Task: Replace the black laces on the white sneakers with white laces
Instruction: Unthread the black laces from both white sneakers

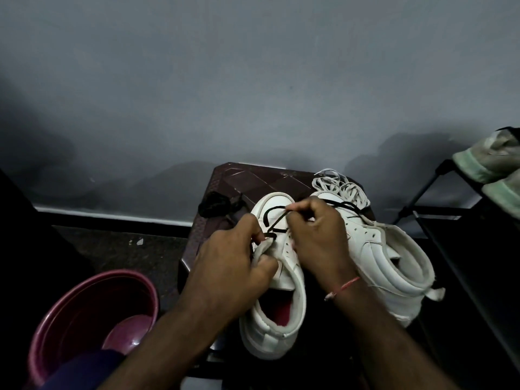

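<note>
Two white high-top sneakers lie on a dark brown stool (253,175). The left sneaker (278,313) still has a black lace (274,209) crossing its lower eyelets. My left hand (233,263) grips that sneaker's tongue. My right hand (318,235) pinches the black lace between thumb and fingers above the eyelets. The right sneaker (394,263) lies beside it, a black lace (346,205) across its toe end. A pile of white laces (337,184) sits at the stool's far right corner. A bunched black lace (215,208) rests at the far left.
A maroon plastic tub (70,313) stands on the floor at lower left. A black metal rack (439,209) with greenish cloth (492,164) on it stands to the right. A grey wall rises behind the stool.
</note>
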The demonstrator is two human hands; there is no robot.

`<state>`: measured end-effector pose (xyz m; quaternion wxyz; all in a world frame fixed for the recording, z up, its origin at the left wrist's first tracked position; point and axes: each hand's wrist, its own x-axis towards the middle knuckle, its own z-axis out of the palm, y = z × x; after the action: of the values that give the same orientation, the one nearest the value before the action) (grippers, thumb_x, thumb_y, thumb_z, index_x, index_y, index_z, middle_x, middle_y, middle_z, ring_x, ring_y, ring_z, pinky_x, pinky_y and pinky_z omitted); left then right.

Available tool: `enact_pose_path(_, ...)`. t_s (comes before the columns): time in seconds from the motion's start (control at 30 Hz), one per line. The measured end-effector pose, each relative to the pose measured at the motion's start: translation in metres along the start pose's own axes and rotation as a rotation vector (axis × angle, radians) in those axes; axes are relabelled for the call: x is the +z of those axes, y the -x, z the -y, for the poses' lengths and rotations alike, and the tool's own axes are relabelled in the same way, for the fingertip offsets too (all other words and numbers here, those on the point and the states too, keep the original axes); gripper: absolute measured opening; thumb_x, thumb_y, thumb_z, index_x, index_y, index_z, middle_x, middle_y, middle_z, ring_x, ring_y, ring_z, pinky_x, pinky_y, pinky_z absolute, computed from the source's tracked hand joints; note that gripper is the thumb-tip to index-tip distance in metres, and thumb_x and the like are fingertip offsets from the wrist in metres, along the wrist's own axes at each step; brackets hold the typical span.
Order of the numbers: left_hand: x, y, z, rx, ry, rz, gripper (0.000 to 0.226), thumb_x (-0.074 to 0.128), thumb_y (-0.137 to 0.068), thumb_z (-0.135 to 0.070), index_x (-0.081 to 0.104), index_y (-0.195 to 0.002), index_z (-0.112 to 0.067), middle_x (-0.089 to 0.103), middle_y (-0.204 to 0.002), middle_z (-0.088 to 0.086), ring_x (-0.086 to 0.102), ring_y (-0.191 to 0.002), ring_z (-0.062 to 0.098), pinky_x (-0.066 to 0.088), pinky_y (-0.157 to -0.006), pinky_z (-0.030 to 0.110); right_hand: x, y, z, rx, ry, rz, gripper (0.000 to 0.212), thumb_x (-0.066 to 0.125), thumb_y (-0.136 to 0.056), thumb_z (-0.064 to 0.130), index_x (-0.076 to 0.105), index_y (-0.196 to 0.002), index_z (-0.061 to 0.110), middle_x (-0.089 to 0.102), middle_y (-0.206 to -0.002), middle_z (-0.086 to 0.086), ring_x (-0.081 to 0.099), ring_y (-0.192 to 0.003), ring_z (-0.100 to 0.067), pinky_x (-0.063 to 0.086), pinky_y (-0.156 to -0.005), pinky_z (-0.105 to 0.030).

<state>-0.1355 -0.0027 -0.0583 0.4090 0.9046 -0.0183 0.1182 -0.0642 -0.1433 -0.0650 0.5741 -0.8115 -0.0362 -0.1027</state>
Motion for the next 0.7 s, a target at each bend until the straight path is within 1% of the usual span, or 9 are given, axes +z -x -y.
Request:
enact_pose_path(0.07,0.0,0.0,-0.001,-0.013,0.032,-0.009,0.018,0.059,-0.068,-0.041,0.05,-0.078,-0.03,0.057,-0.054,-0.005,0.047,-0.044,0.008,0.034,-0.049,0.025,-0.003,-0.002,0.002,0.189,-0.135,0.019,0.014,0.056,-0.086,0.002,0.064,-0.083,0.013,0.055,-0.057,-0.001,0.048,-0.041,-0.008,0.039,-0.043,-0.022)
enact_pose_path(0.1,0.001,-0.001,0.0,-0.02,0.056,-0.017,0.017,0.059,-0.067,-0.041,0.05,-0.077,-0.03,0.058,-0.054,-0.004,0.048,-0.044,0.008,0.035,-0.048,0.025,-0.006,-0.004,0.002,0.139,-0.032,0.063,0.016,0.055,-0.085,0.002,0.064,-0.084,0.016,0.057,-0.062,0.0,0.051,-0.046,-0.008,0.042,-0.047,-0.024)
enact_pose_path(0.2,0.003,-0.001,0.001,-0.027,0.134,-0.014,0.016,0.059,-0.065,-0.037,0.055,-0.079,-0.031,0.06,-0.055,-0.001,0.049,-0.044,0.011,0.042,-0.047,0.03,-0.021,-0.004,0.006,-0.278,0.416,0.184,0.037,0.056,-0.08,0.003,0.067,-0.104,0.029,0.056,-0.102,0.005,0.055,-0.076,-0.007,0.046,-0.073,-0.026)
enact_pose_path(0.27,0.004,-0.002,0.001,-0.012,0.186,0.005,0.017,0.059,-0.065,-0.033,0.058,-0.082,-0.031,0.059,-0.056,0.0,0.046,-0.044,0.009,0.04,-0.047,0.03,-0.024,-0.004,0.011,-0.412,0.495,0.286,0.047,0.056,-0.08,0.01,0.063,-0.119,0.035,0.05,-0.115,0.009,0.048,-0.074,-0.003,0.047,-0.073,-0.028)
enact_pose_path(0.33,0.006,-0.002,0.001,0.0,0.216,0.016,0.017,0.059,-0.065,-0.03,0.06,-0.082,-0.03,0.059,-0.056,0.001,0.046,-0.046,0.009,0.04,-0.047,0.029,-0.021,-0.004,0.015,-0.456,0.583,0.388,0.038,0.058,-0.085,0.018,0.066,-0.118,0.036,0.052,-0.115,0.01,0.046,-0.072,-0.004,0.047,-0.071,-0.031)
enact_pose_path(0.43,0.007,-0.002,0.004,-0.034,0.214,0.011,0.015,0.062,-0.066,-0.033,0.061,-0.08,-0.028,0.058,-0.056,0.0,0.047,-0.048,0.006,0.04,-0.049,0.027,-0.017,-0.008,0.018,-0.486,0.667,0.493,0.025,0.059,-0.087,0.022,0.073,-0.106,0.029,0.058,-0.102,0.006,0.059,-0.084,-0.016,0.05,-0.071,-0.038)
enact_pose_path(0.57,0.006,-0.002,0.002,-0.107,0.141,0.021,0.028,0.059,-0.058,-0.043,0.063,-0.081,-0.027,0.061,-0.057,-0.004,0.051,-0.05,0.004,0.039,-0.05,0.019,-0.016,-0.014,0.021,-0.471,0.741,0.552,0.02,0.06,-0.092,0.02,0.073,-0.107,0.023,0.057,-0.101,-0.002,0.06,-0.09,-0.025,0.048,-0.077,-0.039)
enact_pose_path(0.63,0.004,-0.001,-0.002,-0.111,0.099,0.049,0.03,0.055,-0.058,-0.041,0.065,-0.083,-0.029,0.062,-0.059,-0.013,0.054,-0.054,0.002,0.037,-0.05,0.014,-0.015,-0.015,0.02,-0.46,0.764,0.573,0.019,0.057,-0.094,0.017,0.072,-0.105,0.018,0.056,-0.101,-0.005,0.059,-0.091,-0.027,0.047,-0.078,-0.04)
enact_pose_path(0.7,0.003,-0.002,-0.004,-0.091,0.063,0.061,0.027,0.053,-0.061,-0.037,0.067,-0.08,-0.025,0.063,-0.06,-0.012,0.057,-0.058,0.004,0.041,-0.054,0.02,-0.012,-0.014,0.016,-0.475,0.72,0.534,0.015,0.056,-0.093,0.012,0.07,-0.097,0.015,0.055,-0.098,-0.006,0.059,-0.087,-0.028,0.046,-0.076,-0.04)
